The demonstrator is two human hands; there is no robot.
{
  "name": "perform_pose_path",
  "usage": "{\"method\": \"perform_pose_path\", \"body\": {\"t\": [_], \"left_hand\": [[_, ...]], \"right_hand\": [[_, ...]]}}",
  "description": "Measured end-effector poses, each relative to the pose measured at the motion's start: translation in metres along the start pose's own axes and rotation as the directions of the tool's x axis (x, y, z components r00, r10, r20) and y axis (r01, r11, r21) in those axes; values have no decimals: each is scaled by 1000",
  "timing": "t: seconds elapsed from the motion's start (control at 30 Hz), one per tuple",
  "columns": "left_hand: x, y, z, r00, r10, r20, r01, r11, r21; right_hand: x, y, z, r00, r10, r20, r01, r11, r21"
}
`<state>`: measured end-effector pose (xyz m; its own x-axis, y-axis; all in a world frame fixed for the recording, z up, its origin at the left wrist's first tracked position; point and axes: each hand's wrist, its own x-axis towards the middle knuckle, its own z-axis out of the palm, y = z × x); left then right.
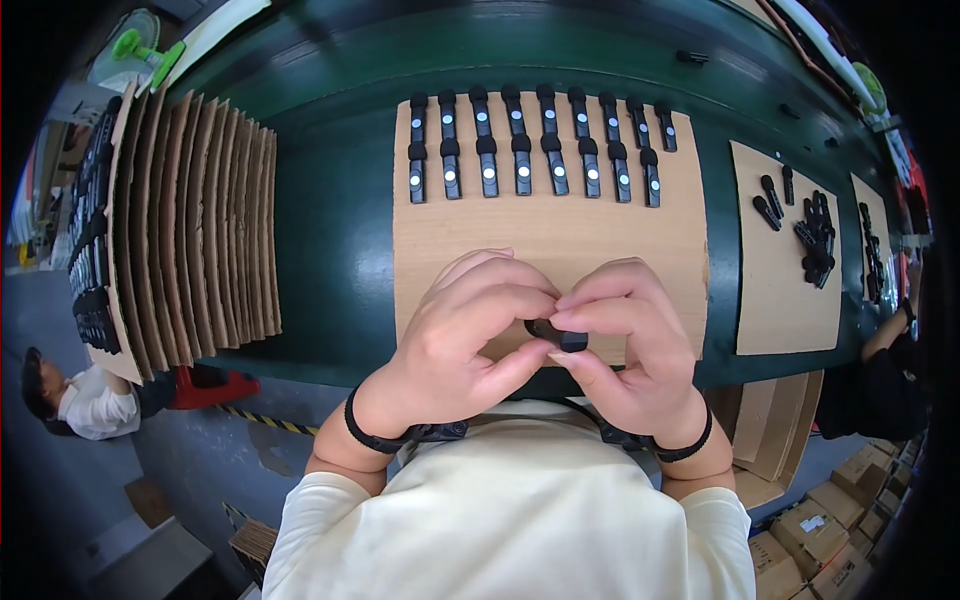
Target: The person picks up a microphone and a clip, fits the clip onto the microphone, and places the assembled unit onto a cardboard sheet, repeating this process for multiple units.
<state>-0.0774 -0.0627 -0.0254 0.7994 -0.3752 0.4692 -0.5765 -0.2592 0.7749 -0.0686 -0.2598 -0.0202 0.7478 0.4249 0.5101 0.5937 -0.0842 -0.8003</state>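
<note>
Head view: a small black part point(558, 336) is pinched between the left hand point(470, 340) and the right hand point(625, 340), fingertips closed on it from both sides, just above the near edge of the cardboard sheet point(545, 240). Two rows of black parts point(535, 150) are lined along the sheet's far edge.

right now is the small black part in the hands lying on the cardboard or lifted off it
Lifted off: the small black part is pinched between fingertips of the left hand and right hand, above the cardboard sheet.

small black part point(556, 334) mostly hidden between hands point(545, 335); shape unclear
</note>
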Motion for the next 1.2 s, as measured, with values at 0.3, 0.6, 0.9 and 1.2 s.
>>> {"method": "perform_pose_path", "body": {"t": [0.3,0.6,0.9,1.2], "left_hand": [[-9,-6,-16,987,-125,-102,132,989,68],[-38,-30,-47,907,-301,-294,334,940,69],[-45,-38,-56,869,-344,-356,386,921,52],[-39,-41,-54,861,-366,-352,403,914,36]], "right_hand": [[0,15,-29,998,-40,46,47,986,-160],[11,72,-115,985,172,-3,-135,763,-632],[-3,100,-129,956,104,276,123,711,-693],[4,114,-133,963,114,245,98,699,-709]]}}
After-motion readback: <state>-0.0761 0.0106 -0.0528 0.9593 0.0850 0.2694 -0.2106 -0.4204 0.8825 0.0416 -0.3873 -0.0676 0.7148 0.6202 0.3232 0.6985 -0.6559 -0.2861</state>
